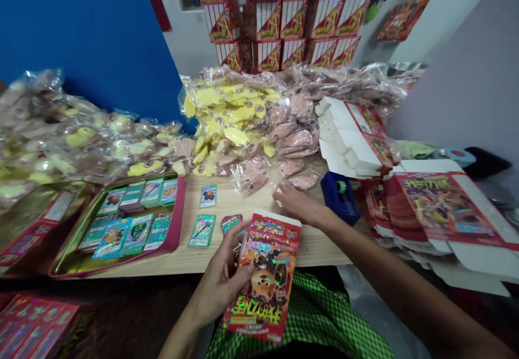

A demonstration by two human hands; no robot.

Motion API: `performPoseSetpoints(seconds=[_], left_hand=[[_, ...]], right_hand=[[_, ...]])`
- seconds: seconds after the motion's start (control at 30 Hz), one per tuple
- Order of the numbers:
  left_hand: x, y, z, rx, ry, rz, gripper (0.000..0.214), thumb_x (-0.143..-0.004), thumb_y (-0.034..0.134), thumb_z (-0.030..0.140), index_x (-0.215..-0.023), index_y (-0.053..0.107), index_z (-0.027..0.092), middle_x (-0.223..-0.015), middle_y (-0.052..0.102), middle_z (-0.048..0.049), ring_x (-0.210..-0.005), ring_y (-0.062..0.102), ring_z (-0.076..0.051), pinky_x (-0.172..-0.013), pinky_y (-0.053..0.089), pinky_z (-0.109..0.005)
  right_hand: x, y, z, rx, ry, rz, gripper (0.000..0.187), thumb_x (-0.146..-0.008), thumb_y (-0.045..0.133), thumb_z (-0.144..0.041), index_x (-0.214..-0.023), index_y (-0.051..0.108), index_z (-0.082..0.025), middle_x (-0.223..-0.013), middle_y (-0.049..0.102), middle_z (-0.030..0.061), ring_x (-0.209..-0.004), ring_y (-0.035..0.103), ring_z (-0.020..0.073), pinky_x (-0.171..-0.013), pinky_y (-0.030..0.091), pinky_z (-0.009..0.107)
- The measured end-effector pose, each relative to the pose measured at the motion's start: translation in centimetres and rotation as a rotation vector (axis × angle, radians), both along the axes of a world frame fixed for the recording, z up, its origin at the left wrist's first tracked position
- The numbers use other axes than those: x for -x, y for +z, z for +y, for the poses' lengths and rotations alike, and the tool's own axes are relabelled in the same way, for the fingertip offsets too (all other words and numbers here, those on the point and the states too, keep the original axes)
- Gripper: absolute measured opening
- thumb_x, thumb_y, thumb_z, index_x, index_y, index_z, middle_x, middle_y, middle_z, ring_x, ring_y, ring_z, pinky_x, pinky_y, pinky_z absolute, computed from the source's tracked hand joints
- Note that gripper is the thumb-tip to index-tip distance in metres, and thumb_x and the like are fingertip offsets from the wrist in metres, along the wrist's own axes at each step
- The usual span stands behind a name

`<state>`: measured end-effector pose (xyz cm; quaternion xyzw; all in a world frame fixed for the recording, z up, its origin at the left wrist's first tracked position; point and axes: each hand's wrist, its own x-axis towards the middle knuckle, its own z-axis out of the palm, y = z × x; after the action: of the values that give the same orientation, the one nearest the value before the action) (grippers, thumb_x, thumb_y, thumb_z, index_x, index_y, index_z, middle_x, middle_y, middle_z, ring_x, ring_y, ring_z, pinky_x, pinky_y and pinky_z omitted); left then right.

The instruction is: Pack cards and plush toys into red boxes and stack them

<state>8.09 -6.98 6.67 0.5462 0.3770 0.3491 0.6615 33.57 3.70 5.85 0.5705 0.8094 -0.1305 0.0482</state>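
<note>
My left hand (pixel 227 278) grips a red printed carton (pixel 267 278) by its side, thumb on the front. The carton is tilted over my lap, and its printing is upside down to me. My right hand (pixel 294 202) reaches over the wooden table (pixel 162 264) with fingers extended, close to the pink plush pieces in clear bags (pixel 252 175); nothing shows in its grasp. Teal picture cards (pixel 201 230) lie on the wood left of the carton, with a single card (pixel 208 196) behind them. A darker card (pixel 231 223) is partly hidden by my left hand.
A red-rimmed tin (pixel 181 207) holds stacks of cards. Yellow bagged plush (pixel 227 110) is heaped behind. A blue tape dispenser (pixel 340 199) stands beside my right forearm. Flattened cartons (pixel 450 207) are piled at right, white-sided cartons (pixel 344 137) behind, and stacked display boxes (pixel 294 18) by the wall.
</note>
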Motion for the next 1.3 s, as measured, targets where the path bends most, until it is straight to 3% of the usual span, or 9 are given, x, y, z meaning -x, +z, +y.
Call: performPoseSetpoints(seconds=[0.13,0.33,0.47,0.67,0.77,0.9,0.97,1.13,1.3], left_hand=[[-1.3,-2.1,0.5,0.173,-0.043,-0.104,0.07,-0.09,0.072,0.043,-0.148,0.034,0.032,-0.132,0.064,-0.0103,-0.111,0.069,-0.028,-0.092,0.055,-0.039],[-2.1,-1.9,1.0,0.169,-0.26,-0.109,0.073,-0.089,0.072,0.047,-0.151,0.036,0.033,-0.143,0.056,-0.0108,-0.115,0.066,-0.028,-0.096,0.053,-0.042],[-2.4,-0.7,1.2,0.103,-0.142,-0.023,0.047,-0.091,0.07,0.049,-0.128,0.052,0.025,-0.127,0.065,-0.009,-0.108,0.067,-0.025,-0.091,0.054,-0.037],[-3.1,-0.4,1.7,0.104,0.048,-0.024,0.045,-0.088,0.072,0.048,-0.121,0.06,0.02,-0.109,0.072,-0.0075,-0.095,0.069,-0.022,-0.087,0.056,-0.034],[-3.7,-0.2,2.5,-0.135,0.297,0.066,0.031,-0.092,0.067,0.042,-0.112,0.064,0.019,-0.103,0.071,-0.0058,-0.093,0.069,-0.021,-0.086,0.057,-0.034],[-6.6,1.0,1.8,-0.924,0.472,0.478,0.019,-0.094,0.061,0.019,-0.111,0.068,0.022,-0.107,0.066,-0.0073,-0.095,0.064,-0.02,-0.081,0.056,-0.033],[-8.9,1.7,0.2,-1.193,0.411,0.632,0.027,-0.092,0.055,0.01,-0.113,0.069,0.021,-0.108,0.066,-0.0093,-0.086,0.06,-0.02,-0.07,0.055,-0.031],[-13.2,2.8,-3.0,-1.448,0.325,0.657,0.029,-0.089,0.052,0.004,-0.111,0.069,0.015,-0.101,0.068,-0.0094,-0.076,0.054,-0.021,-0.064,0.053,-0.032],[-14.3,0.3,-1.9,-1.359,0.014,0.92,0.034,-0.087,0.07,0.015,-0.12,0.063,0.012,-0.091,0.066,-0.0074,-0.075,0.061,-0.022,-0.061,0.054,-0.034]], right_hand=[[-2.0,1.4,0.1,-0.01,-0.083,0.003,0.04,-0.089,0.055,-0.009,-0.127,0.067,-0.017,-0.131,0.065,0.013,-0.117,0.062,0.0252,-0.097,0.049,0.031],[-3.7,2.3,1.0,-0.118,-0.357,-0.121,0.059,-0.082,0.063,-0.008,-0.14,0.055,-0.003,-0.136,0.058,0.0312,-0.127,0.056,0.0437,-0.102,0.047,0.052],[-4.1,1.7,1.1,-0.11,-0.357,-0.071,0.063,-0.072,0.07,-0.003,-0.135,0.062,-0.009,-0.14,0.057,0.0284,-0.129,0.055,0.0454,-0.1,0.05,0.054],[-5.7,3.1,0.8,-0.224,-0.438,0.219,0.038,-0.094,0.051,-0.013,-0.13,0.06,-0.011,-0.109,0.072,0.0173,-0.098,0.071,0.0297,-0.081,0.059,0.038],[-6.7,4.6,0.1,-0.221,-0.435,0.83,0.029,-0.096,0.053,-0.032,-0.118,0.063,-0.017,-0.094,0.07,0.0063,-0.074,0.069,0.0193,-0.061,0.059,0.028],[-7.7,6.7,-0.6,-0.112,-0.477,1.593,0.04,-0.065,0.085,-0.034,-0.098,0.068,-0.019,-0.078,0.063,-0.0028,-0.053,0.057,0.0109,-0.044,0.052,0.022],[-8.1,7.5,-1.0,-0.051,-0.508,1.657,0.05,-0.059,0.087,-0.026,-0.105,0.069,-0.02,-0.08,0.062,-0.0042,-0.052,0.056,0.009,-0.042,0.051,0.02],[-8.8,8.5,-3.5,0.039,-0.47,1.673,0.05,-0.065,0.087,-0.022,-0.11,0.065,-0.025,-0.088,0.068,-0.0033,-0.072,0.068,0.0133,-0.066,0.063,0.026],[-9.0,7.5,-6.4,-0.088,-0.523,1.586,0.042,-0.071,0.09,-0.031,-0.097,0.058,-0.024,-0.069,0.065,-0.0065,-0.053,0.06,0.01,-0.047,0.051,0.016]])
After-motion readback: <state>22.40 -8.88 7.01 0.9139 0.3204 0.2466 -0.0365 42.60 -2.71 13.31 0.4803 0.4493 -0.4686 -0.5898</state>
